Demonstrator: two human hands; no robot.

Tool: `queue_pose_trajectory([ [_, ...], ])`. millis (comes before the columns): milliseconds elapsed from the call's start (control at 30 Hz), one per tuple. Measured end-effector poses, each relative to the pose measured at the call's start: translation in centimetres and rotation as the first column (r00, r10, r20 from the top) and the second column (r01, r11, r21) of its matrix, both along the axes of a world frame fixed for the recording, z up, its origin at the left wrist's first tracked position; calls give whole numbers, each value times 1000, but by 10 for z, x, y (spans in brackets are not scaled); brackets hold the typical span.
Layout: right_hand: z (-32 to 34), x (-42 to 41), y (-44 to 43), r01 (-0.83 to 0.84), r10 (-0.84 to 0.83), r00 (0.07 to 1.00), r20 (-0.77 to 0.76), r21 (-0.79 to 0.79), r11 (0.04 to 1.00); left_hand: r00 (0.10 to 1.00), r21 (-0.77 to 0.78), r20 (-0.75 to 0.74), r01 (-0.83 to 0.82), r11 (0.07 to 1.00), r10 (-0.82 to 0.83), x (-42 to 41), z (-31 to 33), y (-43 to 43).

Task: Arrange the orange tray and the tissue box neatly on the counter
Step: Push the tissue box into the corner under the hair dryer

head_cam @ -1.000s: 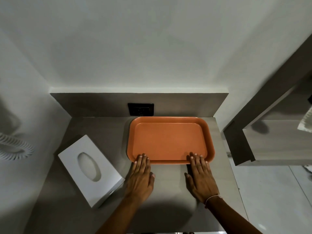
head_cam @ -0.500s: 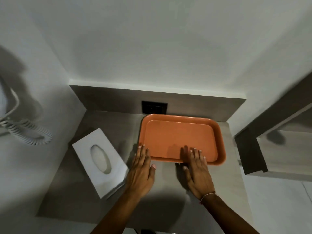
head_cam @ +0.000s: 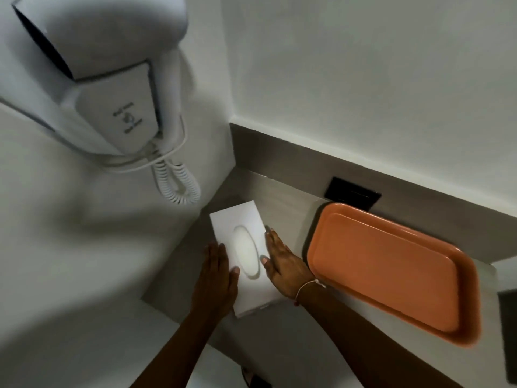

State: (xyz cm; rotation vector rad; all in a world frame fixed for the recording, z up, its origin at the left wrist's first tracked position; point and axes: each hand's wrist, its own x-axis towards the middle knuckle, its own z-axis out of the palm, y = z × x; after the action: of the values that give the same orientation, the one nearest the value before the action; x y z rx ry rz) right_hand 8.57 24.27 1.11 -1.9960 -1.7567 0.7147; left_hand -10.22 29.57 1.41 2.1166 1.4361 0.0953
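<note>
Both hands have left the orange tray (head_cam: 386,273) and now bracket the tissue box (head_cam: 247,256), which sits just left of the tray on the counter (head_cam: 282,200). The left hand (head_cam: 215,278) and right hand (head_cam: 285,267) lie flat with fingers straight, pressing the box's long sides, grasping nothing. The tray looks settled; squaring the box appears next.

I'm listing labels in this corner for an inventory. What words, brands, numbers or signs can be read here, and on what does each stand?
On the white wall-mounted hair dryer: two short lines of dark print around a small symbol, too blurred to read.
On the white rectangular tissue box: no print visible.
On the orange plastic tray: no print visible.
On the black wall plate: nothing legible.
</note>
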Motion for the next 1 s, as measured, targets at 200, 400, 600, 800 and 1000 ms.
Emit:
queue_pose_trajectory([
  [200,-5,0,4,31,-34,997,-71,-38,999,997,-115,64,-40,993,48,11,2,-3],
  [400,-5,-8,7,113,-125,971,-202,-70,991,978,-180,139,-127,975,153,18,5,-2],
  [600,-1,-21,19,291,-311,890,-334,-111,950,973,-194,171,-117,974,151,14,15,31],
  [800,6,-41,51,394,-422,727,-541,-174,903,978,-207,174,-81,975,118,25,26,106],
  [1000,7,-43,96,414,-426,702,-570,-160,896,935,-268,237,-197,943,263,43,29,164],
])
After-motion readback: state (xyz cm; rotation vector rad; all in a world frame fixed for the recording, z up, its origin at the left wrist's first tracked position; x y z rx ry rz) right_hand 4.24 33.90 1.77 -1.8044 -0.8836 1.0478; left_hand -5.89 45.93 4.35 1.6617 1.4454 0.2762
